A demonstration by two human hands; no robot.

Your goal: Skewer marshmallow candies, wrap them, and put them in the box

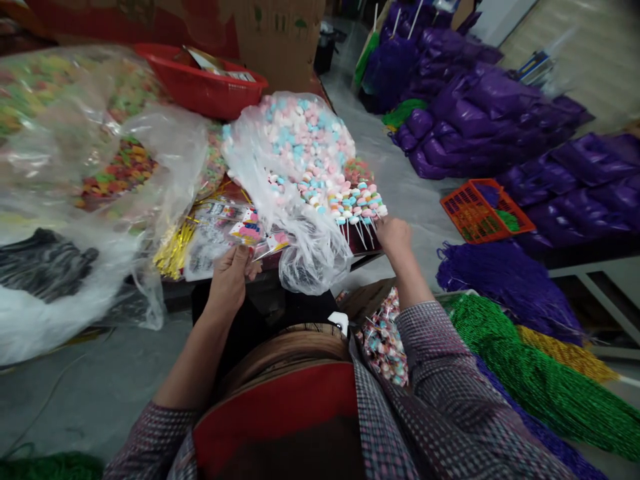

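My left hand (231,275) is closed, thumb against fingers, on the edge of a small clear printed bag (277,240) at the table's front edge. More printed bags (215,227) lie flat just behind it, beside a bundle of gold twist ties (176,250). At the right corner of the table, my right hand (396,238) has its fingers closed by the white sticks of a row of marshmallow skewers (356,203). It seems to grip one stick, though the fingertips are partly hidden. A big open bag of pastel marshmallows (305,133) stands behind the skewers.
Large clear bags of gummy candy (120,170) cover the table's left side, with a red basket (200,83) behind. Wrapped candies fill a bag (386,343) below the table, by my right arm. To the right are an orange crate (483,223), purple packages (465,127) and green bead strands (540,373).
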